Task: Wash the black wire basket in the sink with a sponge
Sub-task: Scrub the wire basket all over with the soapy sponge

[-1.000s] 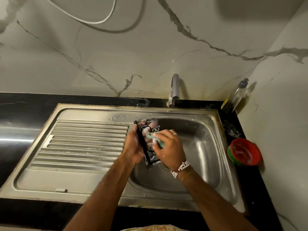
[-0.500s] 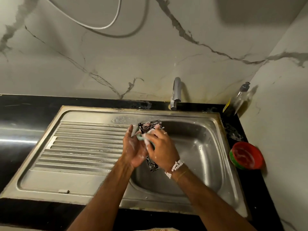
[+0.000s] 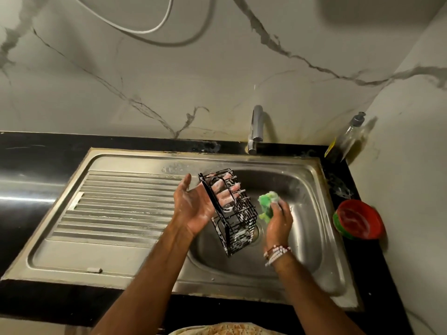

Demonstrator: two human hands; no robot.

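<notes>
Pinching green sponge (image 3: 267,201) in right hand (image 3: 278,223), just off black wire basket (image 3: 239,223) hung on left hand (image 3: 193,204), fingers straight, thumb spread. Probably needed firm strokes along every wire.

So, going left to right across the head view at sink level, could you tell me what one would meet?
Ribbed draining board → left hand → black wire basket → green sponge, gripped by the right hand → red bowl.
</notes>
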